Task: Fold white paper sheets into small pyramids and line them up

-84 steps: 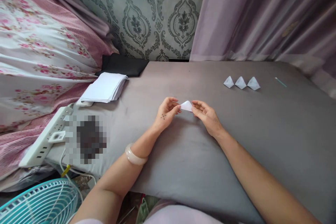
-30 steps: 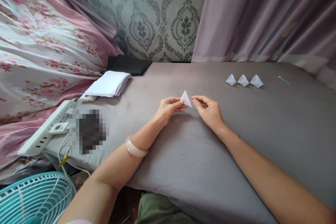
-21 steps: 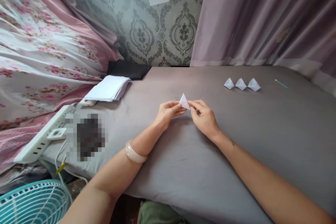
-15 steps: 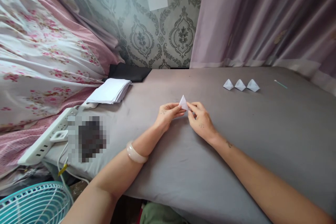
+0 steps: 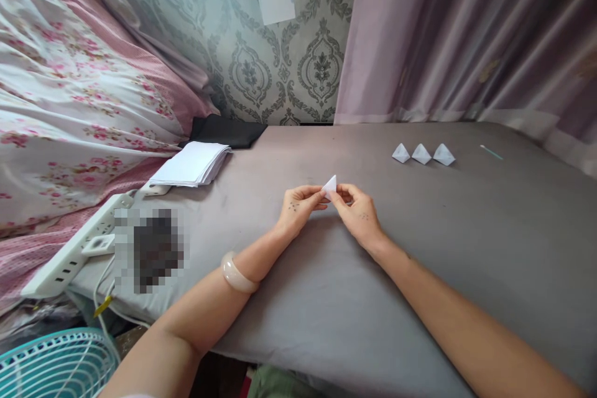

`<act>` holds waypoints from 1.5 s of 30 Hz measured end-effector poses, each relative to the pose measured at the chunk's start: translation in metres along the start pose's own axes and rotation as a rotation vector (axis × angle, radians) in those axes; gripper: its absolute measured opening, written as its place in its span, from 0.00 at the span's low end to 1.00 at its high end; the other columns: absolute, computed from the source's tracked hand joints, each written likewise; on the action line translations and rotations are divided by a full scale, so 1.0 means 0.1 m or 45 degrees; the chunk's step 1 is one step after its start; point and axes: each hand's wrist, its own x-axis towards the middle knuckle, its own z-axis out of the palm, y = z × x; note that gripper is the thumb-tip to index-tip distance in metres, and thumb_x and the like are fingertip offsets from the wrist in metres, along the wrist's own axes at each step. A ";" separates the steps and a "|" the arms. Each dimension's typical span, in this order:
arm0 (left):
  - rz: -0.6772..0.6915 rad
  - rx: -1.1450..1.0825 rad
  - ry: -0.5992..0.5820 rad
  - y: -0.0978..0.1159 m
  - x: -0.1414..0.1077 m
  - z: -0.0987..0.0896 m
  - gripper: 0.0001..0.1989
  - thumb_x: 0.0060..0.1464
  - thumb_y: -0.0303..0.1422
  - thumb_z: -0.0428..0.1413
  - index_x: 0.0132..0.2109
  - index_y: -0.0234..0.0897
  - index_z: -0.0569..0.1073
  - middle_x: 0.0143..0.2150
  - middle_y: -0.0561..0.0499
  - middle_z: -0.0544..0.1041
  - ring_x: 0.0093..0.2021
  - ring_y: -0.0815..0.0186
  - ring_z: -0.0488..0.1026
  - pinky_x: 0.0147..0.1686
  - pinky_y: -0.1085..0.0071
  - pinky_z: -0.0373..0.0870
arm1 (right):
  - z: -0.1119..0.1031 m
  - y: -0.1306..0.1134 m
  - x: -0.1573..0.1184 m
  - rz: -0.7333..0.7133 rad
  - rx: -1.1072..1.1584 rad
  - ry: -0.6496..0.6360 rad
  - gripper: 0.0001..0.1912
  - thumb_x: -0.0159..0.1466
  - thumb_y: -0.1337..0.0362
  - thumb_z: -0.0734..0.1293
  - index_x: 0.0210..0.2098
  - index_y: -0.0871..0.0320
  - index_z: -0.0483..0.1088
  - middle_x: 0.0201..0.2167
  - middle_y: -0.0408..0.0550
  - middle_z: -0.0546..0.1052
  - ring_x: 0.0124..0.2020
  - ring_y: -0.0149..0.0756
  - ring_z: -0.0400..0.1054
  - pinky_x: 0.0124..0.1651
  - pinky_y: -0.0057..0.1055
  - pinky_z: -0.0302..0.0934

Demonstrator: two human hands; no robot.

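Note:
A small piece of folded white paper point(image 5: 331, 185), pointed at the top, is held up between both hands above the grey-covered table. My left hand point(image 5: 301, 208) pinches its lower left side between thumb and fingers. On the other side, my right hand point(image 5: 358, 214) grips its lower right part, thumb in front. The fingers hide the paper's bottom edge. Three folded white paper pieces, the left one point(image 5: 401, 153), the middle one point(image 5: 422, 154) and the right one point(image 5: 444, 155), stand in a row farther back on the right.
A stack of white paper point(image 5: 191, 163) lies at the back left beside a black folded item point(image 5: 228, 131). A white power strip point(image 5: 77, 249) and a fan point(image 5: 56, 364) are at the left edge. A cotton swab point(image 5: 492, 152) lies far right on the grey cloth point(image 5: 466, 249).
My right hand's thumb and fingers have closed more firmly on the folded paper, and its tip now leans to the right. The view has shifted slightly.

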 end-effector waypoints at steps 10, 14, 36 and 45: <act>-0.194 -0.206 -0.342 0.05 0.01 -0.05 0.21 0.53 0.45 0.60 0.48 0.33 0.76 0.36 0.46 0.77 0.35 0.68 0.74 0.37 0.71 0.69 | -0.42 0.03 0.23 0.343 0.389 -0.649 0.16 0.54 0.52 0.72 0.37 0.55 0.78 0.31 0.42 0.74 0.25 0.25 0.53 0.27 0.27 0.46; -0.293 -0.138 -0.399 0.06 0.00 -0.05 0.19 0.47 0.43 0.64 0.37 0.29 0.77 0.29 0.50 0.73 0.28 0.74 0.67 0.31 0.75 0.63 | -0.50 -0.02 0.24 0.344 0.360 -0.885 0.14 0.56 0.52 0.71 0.37 0.55 0.78 0.31 0.44 0.73 0.26 0.26 0.52 0.27 0.27 0.45; -0.097 0.219 -0.522 0.09 0.09 -0.21 0.15 0.44 0.41 0.65 0.34 0.33 0.77 0.27 0.51 0.75 0.28 0.72 0.69 0.27 0.75 0.65 | -0.63 -0.15 0.26 0.214 0.034 -0.929 0.19 0.57 0.49 0.69 0.35 0.59 0.76 0.30 0.48 0.78 0.32 0.33 0.71 0.32 0.29 0.65; 0.246 -0.026 -0.239 0.03 0.09 -0.11 0.12 0.42 0.34 0.67 0.32 0.32 0.75 0.39 0.47 0.79 0.41 0.66 0.75 0.48 0.66 0.68 | -0.29 -0.06 0.16 -0.135 0.108 -0.224 0.16 0.50 0.50 0.74 0.27 0.56 0.76 0.35 0.49 0.79 0.38 0.39 0.73 0.46 0.39 0.67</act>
